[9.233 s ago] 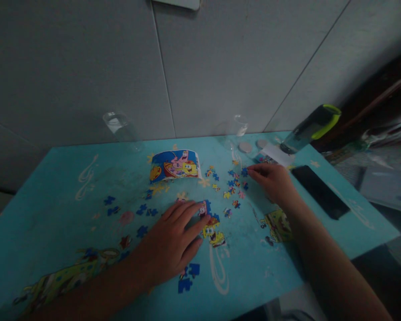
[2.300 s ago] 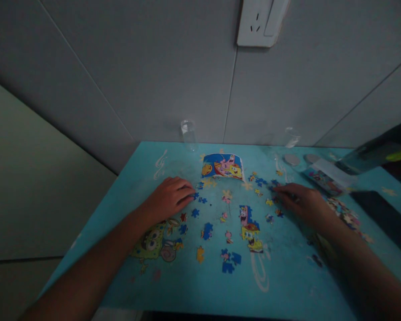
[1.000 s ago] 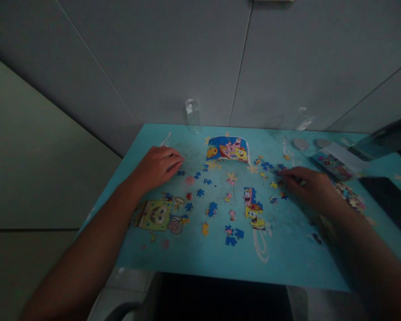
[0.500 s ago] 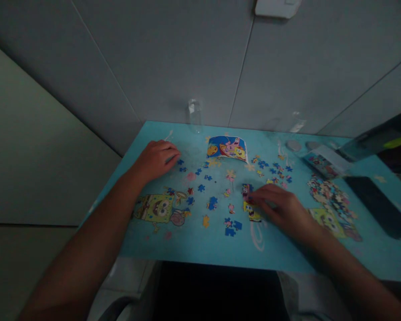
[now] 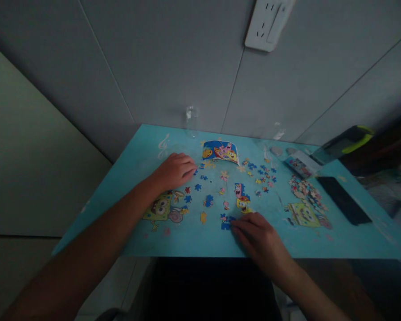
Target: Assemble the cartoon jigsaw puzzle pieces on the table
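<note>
My left hand (image 5: pixel 177 171) rests over the table's left half, fingers curled together. Its fingertips meet a small blue puzzle piece (image 5: pixel 196 170). Toward the front edge, my right hand (image 5: pixel 259 234) pinches at the right end of a cluster of blue puzzle pieces (image 5: pixel 226 226), its fingertips covering part of it. Just above that hand lies a joined strip of puzzle pieces (image 5: pixel 242 198) with pink and yellow cartoon faces. Between the hands are scattered loose pieces, among them a blue one (image 5: pixel 208 201) and a yellow one (image 5: pixel 203 217).
A curved picture card (image 5: pixel 219 151) stands at the back, near a clear jar (image 5: pixel 192 122). More blue pieces (image 5: pixel 263 171) lie right of the card. Farther right are a heap of pieces (image 5: pixel 307 191), a dark phone-like slab (image 5: pixel 344 200) and a picture box (image 5: pixel 300 165).
My right hand has left the joined strip and moved nearer the front edge, to the blue cluster. My left hand has shifted right and slightly forward. The camera view has turned.
</note>
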The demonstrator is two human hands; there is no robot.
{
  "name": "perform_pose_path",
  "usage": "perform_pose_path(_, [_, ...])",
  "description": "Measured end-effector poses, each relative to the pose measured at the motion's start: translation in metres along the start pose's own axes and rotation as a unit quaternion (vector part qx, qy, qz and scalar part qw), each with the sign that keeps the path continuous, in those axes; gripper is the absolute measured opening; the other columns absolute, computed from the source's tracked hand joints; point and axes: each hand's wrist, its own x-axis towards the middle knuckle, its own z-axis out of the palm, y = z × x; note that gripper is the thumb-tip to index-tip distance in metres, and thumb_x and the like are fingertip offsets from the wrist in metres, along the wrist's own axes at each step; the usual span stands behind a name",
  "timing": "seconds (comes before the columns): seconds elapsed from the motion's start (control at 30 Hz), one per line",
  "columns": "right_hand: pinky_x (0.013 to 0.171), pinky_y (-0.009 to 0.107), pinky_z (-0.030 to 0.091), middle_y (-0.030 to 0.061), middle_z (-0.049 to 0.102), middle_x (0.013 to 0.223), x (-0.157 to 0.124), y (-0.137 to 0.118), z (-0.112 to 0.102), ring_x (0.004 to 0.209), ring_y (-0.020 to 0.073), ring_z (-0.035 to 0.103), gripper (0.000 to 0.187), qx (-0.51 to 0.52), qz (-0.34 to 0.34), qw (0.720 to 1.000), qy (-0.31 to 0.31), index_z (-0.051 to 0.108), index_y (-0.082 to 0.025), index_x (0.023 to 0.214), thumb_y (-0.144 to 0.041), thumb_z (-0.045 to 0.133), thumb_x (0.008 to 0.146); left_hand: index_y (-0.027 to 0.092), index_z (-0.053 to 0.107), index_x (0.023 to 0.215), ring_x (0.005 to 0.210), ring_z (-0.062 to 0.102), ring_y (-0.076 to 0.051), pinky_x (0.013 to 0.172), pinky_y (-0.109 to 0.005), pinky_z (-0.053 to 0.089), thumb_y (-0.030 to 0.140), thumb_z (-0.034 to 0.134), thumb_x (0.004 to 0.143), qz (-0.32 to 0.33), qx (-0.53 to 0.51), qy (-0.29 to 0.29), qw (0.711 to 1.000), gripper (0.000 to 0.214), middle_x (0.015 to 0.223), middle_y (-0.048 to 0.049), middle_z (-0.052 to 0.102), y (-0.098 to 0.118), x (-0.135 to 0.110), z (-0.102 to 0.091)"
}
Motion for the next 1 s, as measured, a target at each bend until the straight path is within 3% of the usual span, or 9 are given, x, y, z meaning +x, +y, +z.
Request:
perform_pose_path(0.17, [0.092, 0.042, 0.052, 0.0079, 0.067, 0.104, 0.005, -0.015, 0.013, 0.097, 0.0230, 0.063, 0.025, -0.027, 0.014, 0.999, -0.024, 0.073, -0.026, 0.118, -0.025, 0.056, 0.099, 0.021, 0.070, 0.112, 0.100, 0.061, -0.021, 0.087, -0.038, 0.041, 0.028, 0.052, 0.101, 0.013, -0.017, 0.001, 1.000, 0.021, 0.108, -0.0051, 0.070, 0.018, 0.005, 0.004])
perform_pose_path(0.43, [0.094, 0.039, 0.051, 0.0071, 0.067, 0.104, 0.017, -0.026, 0.015, 0.099, 0.0223, 0.064, 0.016, 0.003, 0.072, 0.997, -0.036, 0.073, -0.022, 0.104, -0.017, 0.062, 0.093, 0.023, 0.069, 0.110, 0.099, 0.061, -0.020, 0.088, -0.037, 0.042, 0.026, 0.053, 0.101, 0.030, -0.021, -0.005, 0.999, 0.019, 0.106, -0.0037, 0.069, 0.024, 0.005, 0.003])
perform_pose_path(0.67, [0.087, 0.030, 0.051, 0.0040, 0.068, 0.097, 0.022, -0.035, 0.015, 0.092, 0.0174, 0.065, 0.011, 0.063, 0.034, 0.996, -0.061, 0.068, -0.020, 0.097, -0.014, 0.060, 0.094, 0.023, 0.070, 0.111, 0.100, 0.061, -0.021, 0.089, -0.039, 0.042, 0.027, 0.050, 0.103, 0.043, -0.028, -0.009, 0.999, 0.022, 0.107, -0.0047, 0.069, 0.022, 0.004, 0.007])
perform_pose_path(0.83, [0.094, 0.034, 0.051, 0.0071, 0.069, 0.112, 0.018, -0.032, 0.005, 0.103, 0.0189, 0.065, 0.032, 0.082, 0.000, 0.996, -0.016, 0.067, -0.025, 0.126, -0.016, 0.052, 0.099, 0.022, 0.070, 0.111, 0.098, 0.062, -0.021, 0.088, -0.039, 0.044, 0.028, 0.048, 0.103, 0.046, -0.028, -0.001, 0.999, 0.025, 0.106, -0.0059, 0.070, 0.018, 0.004, 0.009])
perform_pose_path(1.0, [0.094, 0.038, 0.053, 0.0074, 0.073, 0.112, 0.022, -0.001, -0.021, 0.101, 0.0212, 0.068, 0.025, 0.129, 0.056, 0.988, 0.066, 0.073, -0.025, 0.116, -0.025, 0.057, 0.098, 0.021, 0.071, 0.111, 0.098, 0.062, -0.020, 0.086, -0.038, 0.045, 0.026, 0.048, 0.103, 0.050, -0.024, 0.007, 0.998, 0.024, 0.104, -0.0061, 0.070, 0.022, 0.005, 0.003])
